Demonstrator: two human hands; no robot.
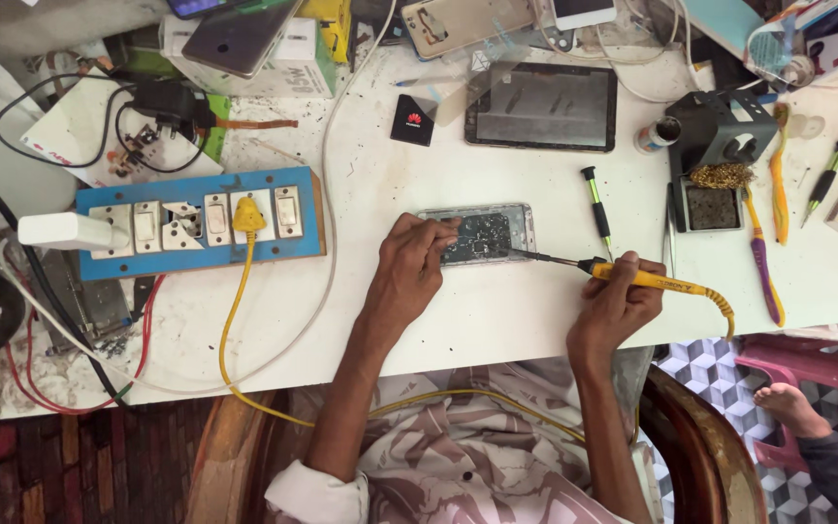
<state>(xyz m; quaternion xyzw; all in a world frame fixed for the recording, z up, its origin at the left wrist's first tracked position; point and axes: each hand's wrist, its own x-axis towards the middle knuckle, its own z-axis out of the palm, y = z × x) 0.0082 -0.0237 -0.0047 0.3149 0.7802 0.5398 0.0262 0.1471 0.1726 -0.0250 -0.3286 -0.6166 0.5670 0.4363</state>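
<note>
A white worktop (497, 311), scuffed and speckled with dark crumbs, fills most of the view; below its front edge lie dark red brick flooring on the left and grey-and-white patterned tiles on the right, where another person's bare foot (789, 408) rests beside a pink plastic stool (778, 364). One opened phone (482, 234), its circuit board showing, lies flat near the middle of the worktop. The left hand (409, 272) presses down on the phone's left end, fingers curled over it. The right hand (618, 301) is closed around one yellow soldering iron (632, 278), whose tip touches the phone's right edge. One blue switchboard (201, 223) sits to the left with one yellow plug (249, 217) and one white adapter (70, 231) in it. One dark tablet (542, 107) lies behind the phone, with one small black box (413, 120) just beside it. Two green-tipped screwdrivers show: one (596, 206) right of the phone, another (829, 167) near the far right edge. One black iron stand (720, 146) holds brass wool, and two toothbrushes (760, 262) lie next to it.
</note>
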